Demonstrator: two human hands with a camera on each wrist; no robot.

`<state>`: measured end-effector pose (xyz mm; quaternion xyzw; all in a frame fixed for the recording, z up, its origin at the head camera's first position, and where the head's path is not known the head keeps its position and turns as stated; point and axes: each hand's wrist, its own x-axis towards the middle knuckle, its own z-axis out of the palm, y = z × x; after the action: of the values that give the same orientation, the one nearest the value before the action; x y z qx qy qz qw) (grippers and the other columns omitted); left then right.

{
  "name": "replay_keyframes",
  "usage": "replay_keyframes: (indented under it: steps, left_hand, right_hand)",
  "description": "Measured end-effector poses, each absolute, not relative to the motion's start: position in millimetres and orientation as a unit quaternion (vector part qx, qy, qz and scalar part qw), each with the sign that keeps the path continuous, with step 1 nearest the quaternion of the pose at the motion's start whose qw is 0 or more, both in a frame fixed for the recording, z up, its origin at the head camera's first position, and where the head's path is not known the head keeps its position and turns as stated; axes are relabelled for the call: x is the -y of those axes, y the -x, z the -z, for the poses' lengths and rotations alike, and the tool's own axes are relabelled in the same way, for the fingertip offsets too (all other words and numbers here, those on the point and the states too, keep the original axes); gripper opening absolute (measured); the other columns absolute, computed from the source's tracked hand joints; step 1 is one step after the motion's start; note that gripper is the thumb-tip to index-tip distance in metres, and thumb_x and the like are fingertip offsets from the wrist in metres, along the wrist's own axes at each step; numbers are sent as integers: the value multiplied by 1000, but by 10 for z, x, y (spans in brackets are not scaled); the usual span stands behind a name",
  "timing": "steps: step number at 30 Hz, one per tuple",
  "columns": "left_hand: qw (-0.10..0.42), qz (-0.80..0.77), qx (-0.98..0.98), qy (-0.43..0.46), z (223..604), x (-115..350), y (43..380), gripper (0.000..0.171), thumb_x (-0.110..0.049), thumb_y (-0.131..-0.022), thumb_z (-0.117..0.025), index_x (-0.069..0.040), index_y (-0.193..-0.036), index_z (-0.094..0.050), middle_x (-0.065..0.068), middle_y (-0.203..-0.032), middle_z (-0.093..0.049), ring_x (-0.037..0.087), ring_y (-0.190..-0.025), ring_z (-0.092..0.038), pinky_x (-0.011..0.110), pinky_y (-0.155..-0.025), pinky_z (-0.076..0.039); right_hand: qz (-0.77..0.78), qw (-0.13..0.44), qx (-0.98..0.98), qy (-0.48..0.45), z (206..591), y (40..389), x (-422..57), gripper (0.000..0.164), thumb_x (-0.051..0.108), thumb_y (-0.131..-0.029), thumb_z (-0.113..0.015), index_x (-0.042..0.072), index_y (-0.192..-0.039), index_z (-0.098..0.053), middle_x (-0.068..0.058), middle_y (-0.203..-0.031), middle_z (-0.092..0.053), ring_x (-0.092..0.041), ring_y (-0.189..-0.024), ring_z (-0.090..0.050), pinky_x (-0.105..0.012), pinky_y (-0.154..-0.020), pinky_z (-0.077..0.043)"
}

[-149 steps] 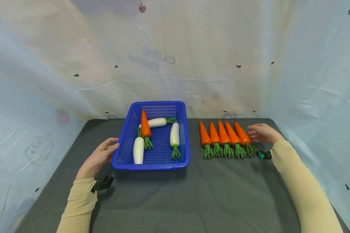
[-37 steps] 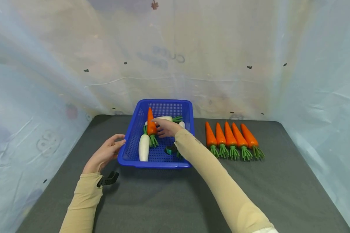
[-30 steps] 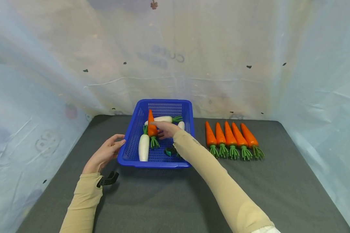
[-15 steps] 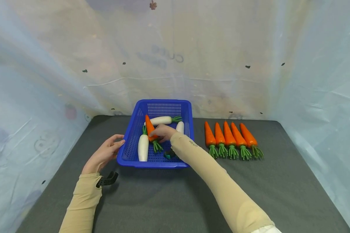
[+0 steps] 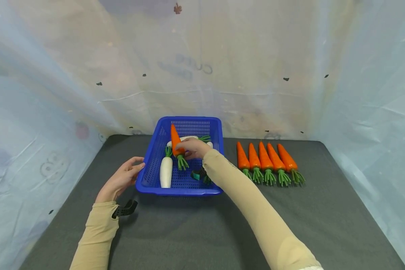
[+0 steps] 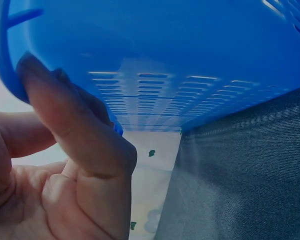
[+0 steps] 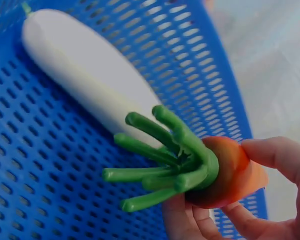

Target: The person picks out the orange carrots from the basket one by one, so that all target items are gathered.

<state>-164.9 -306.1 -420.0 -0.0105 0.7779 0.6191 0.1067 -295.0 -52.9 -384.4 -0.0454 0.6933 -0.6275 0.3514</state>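
My right hand [image 5: 194, 147] pinches an orange carrot [image 7: 232, 172] between thumb and fingers near its green-topped end, above the inside of the blue basket [image 5: 185, 191]. The carrot's tip [image 5: 174, 131] points away from me. My left hand [image 5: 121, 177] holds the basket's left rim, with curled fingers [image 6: 65, 115] against the outer wall under the lip. In the basket, a white radish [image 5: 166, 172] lies at the left, close to the carrot. Another white radish [image 5: 190, 138] lies across the back, and a third [image 5: 210, 144] at the right is mostly hidden by my right arm.
A row of several carrots [image 5: 265, 159] lies on the dark grey table [image 5: 189, 236] right of the basket, tops toward me. A pale plastic curtain [image 5: 243, 75] encloses the table at the back and both sides.
My right hand has come from beside the carrot row into the basket and gripped the carrot there. Over the last half second it has raised the carrot. The left hand stays on the rim.
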Motion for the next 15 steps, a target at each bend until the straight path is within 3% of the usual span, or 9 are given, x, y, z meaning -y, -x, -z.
replay_keyframes:
  steps: [7,15]
  left_hand:
    - [103,-613,-783,7,4205,3051,1650,52,-34,-102,-45,-4,-141,-28,15,-105,-67,24,-85,-68,38,-73,-54]
    - [102,-612,-784,7,4217,3100,1651,54,-35,-102,-45,-4,-141,-28,17,-107,-65,25,-86,-67,38,-72,-53]
  right_hand:
    - [646,346,-678,47,3622,3029,369,45,11,-91,-64,1,-132,-49,-17,-126,-53,-33,-109,-57,-43,-94,-44]
    - [663,339,-664,66,3357,3044,65,54,10,-92,-62,5,-141,-40,-18,-131,-49,-35,-113,-55,-45,-94,-45]
